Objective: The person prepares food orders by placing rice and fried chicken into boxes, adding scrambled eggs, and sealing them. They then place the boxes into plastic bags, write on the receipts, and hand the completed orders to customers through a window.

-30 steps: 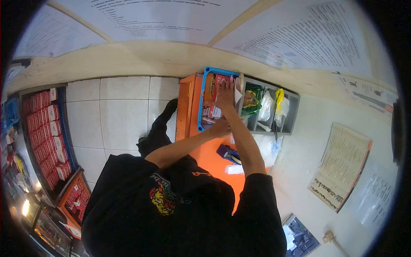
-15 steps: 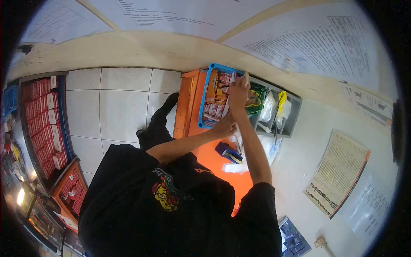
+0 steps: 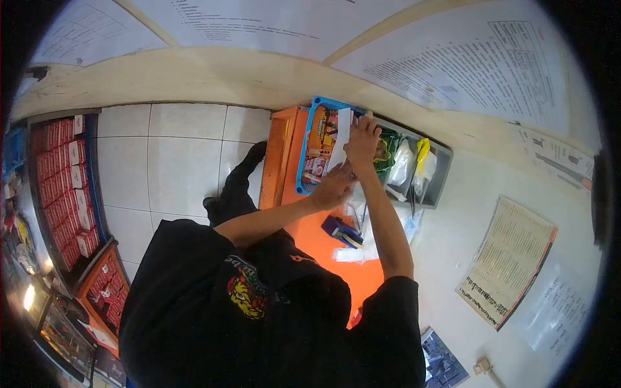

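Observation:
A long white paper strip (image 3: 339, 139) lies slantwise over the blue basket (image 3: 303, 165), which has printed packets (image 3: 317, 139) inside. At the strip's lower end is my left hand (image 3: 333, 187), fingers bent around it. My right hand (image 3: 363, 145) rests beside the strip's upper right side, at the basket's right edge, with its fingers apart. The wrists are close together. Under my right palm the surface is hidden.
Right of the basket, a grey tray (image 3: 443, 174) holds a green packet (image 3: 387, 149) and white plastic bags (image 3: 402, 161). A dark blue tape dispenser (image 3: 343, 231) sits on the orange tabletop (image 3: 310, 229). Papers hang on the wall. Red boxes (image 3: 65, 187) fill shelves at left.
The white strip now shows at full length over the basket. My left hand has shifted slightly left and its fingers reach up along the strip. The fingers of my right hand have spread.

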